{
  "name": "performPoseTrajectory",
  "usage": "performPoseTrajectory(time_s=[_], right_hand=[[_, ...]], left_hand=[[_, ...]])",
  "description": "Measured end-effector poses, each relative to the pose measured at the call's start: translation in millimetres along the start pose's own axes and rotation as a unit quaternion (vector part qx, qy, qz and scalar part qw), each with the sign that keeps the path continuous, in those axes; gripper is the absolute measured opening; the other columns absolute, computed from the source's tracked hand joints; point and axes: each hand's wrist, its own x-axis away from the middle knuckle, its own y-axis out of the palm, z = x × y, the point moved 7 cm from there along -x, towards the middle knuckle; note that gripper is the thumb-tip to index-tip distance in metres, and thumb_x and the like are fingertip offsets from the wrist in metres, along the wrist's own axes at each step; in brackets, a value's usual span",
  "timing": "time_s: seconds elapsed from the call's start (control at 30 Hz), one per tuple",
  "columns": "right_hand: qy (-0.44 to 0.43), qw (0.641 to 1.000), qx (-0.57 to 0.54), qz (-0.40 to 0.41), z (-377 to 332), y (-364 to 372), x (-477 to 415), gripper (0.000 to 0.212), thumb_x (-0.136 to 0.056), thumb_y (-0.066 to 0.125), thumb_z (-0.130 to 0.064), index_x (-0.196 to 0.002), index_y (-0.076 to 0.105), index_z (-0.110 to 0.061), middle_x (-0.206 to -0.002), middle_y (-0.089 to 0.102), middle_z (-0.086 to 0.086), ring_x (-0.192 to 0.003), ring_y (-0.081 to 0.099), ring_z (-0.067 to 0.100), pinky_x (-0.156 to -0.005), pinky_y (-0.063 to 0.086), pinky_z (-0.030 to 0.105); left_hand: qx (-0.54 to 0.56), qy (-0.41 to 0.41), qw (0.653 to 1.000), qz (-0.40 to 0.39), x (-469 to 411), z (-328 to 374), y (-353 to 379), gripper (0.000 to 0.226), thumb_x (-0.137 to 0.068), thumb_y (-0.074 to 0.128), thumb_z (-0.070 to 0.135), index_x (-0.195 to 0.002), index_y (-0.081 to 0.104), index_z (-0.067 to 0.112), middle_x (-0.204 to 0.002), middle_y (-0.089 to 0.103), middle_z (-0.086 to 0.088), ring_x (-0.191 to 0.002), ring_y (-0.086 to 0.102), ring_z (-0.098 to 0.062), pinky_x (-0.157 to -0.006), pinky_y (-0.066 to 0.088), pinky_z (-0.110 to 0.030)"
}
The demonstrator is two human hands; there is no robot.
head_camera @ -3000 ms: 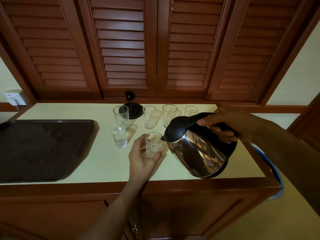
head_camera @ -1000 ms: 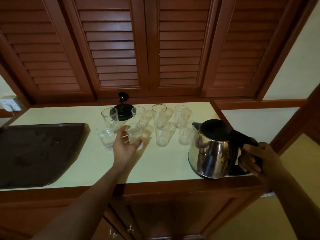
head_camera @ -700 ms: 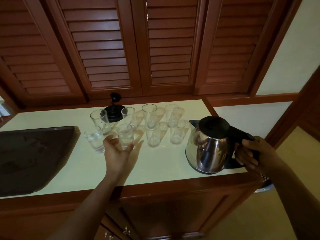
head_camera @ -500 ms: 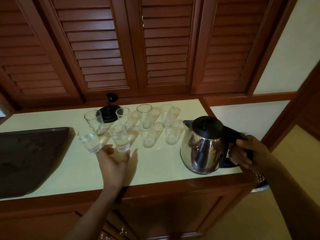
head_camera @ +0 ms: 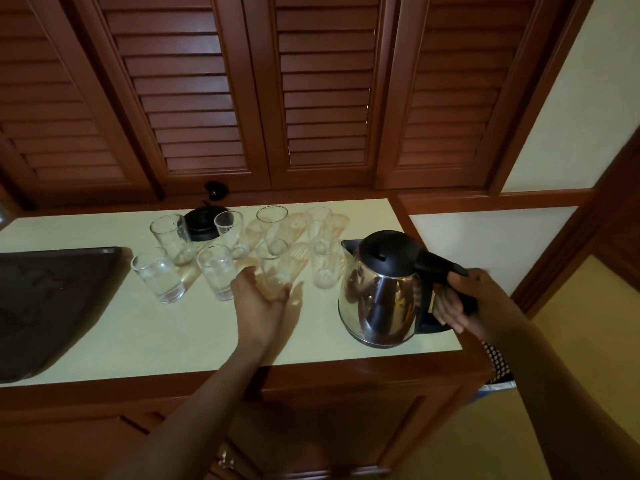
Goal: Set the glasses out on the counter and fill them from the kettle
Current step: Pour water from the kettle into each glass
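Left hand (head_camera: 262, 301): wrapped round an empty glass (head_camera: 273, 261)
Right hand (head_camera: 465, 303): gripping the kettle (head_camera: 379, 296) handle, kettle on counter (head_camera: 156, 327)

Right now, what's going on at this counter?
A person is filling glasses from a kettle. The left hand holds an empty glass in the front row; the right hand grips the kettle, which stands on the counter. Two front glasses on the left hold water; the rest look empty.

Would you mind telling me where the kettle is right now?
In the head view, the kettle sits at the right end of the counter near the front edge, just right of an empty glass, its handle gripped by the right hand.
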Motion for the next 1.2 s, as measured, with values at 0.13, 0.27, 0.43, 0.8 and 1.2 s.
performPoseTrajectory(time_s=[0.13, 0.27, 0.43, 0.8, 1.2], right_hand=[[-0.023, 1.0, -0.003, 0.009, 0, -1, 1, 0.051, -0.024, 0.09, -0.07, -0.05, 0.069, -0.03, -0.053, 0.061, -0.003, -0.048, 0.055, 0.013, -0.059, 0.043, 0.032], [-0.065, 0.991, 0.0, -0.116, -4, 13, -2, 0.053, -0.08, 0.073, -0.057, -0.055, 0.062, -0.012, -0.045, 0.058, 0.005, -0.038, 0.055, 0.018, -0.055, 0.046, 0.031], [-0.063, 0.989, -0.032, -0.129, 8, 11, -4, 0.051, -0.092, 0.066, -0.044, -0.056, 0.056, -0.009, -0.039, 0.052, 0.004, -0.03, 0.048, 0.016, -0.043, 0.031, 0.035], [-0.063, 0.993, -0.055, -0.088, 2, 28, 9, 0.04, -0.089, 0.054, -0.021, -0.051, 0.052, -0.009, -0.033, 0.043, 0.0, -0.026, 0.039, 0.013, -0.04, 0.027, 0.032], [-0.014, 0.992, 0.065, -0.107, -72, 73, 27, 0.053, -0.067, 0.087, -0.047, -0.047, 0.055, -0.011, -0.032, 0.042, 0.002, -0.024, 0.039, 0.013, -0.042, 0.042, 0.023]], left_hand=[[0.049, -0.004, 0.999, 0.005, -13, 10, 7, 0.078, -0.089, 0.083, 0.031, -0.151, 0.041, 0.009, -0.147, 0.052, -0.011, -0.134, 0.052, -0.024, -0.113, 0.046, -0.04], [0.082, 0.009, 0.997, -0.008, -21, 13, 14, 0.064, -0.092, 0.081, 0.028, -0.145, 0.048, 0.018, -0.134, 0.062, 0.001, -0.124, 0.06, -0.02, -0.109, 0.052, -0.044], [0.133, 0.008, 0.991, -0.012, 0, 12, 8, 0.059, -0.09, 0.082, 0.031, -0.142, 0.055, 0.026, -0.125, 0.065, 0.009, -0.119, 0.064, -0.016, -0.104, 0.056, -0.04], [0.14, 0.071, 0.986, -0.051, 30, 21, -2, 0.063, -0.082, 0.09, 0.026, -0.139, 0.063, 0.022, -0.127, 0.071, 0.013, -0.121, 0.062, 0.004, -0.1, 0.05, -0.011], [0.173, 0.083, 0.979, -0.065, 32, 21, -1, 0.063, -0.082, 0.09, 0.021, -0.139, 0.063, 0.019, -0.13, 0.069, 0.012, -0.121, 0.063, -0.001, -0.097, 0.052, -0.014]])
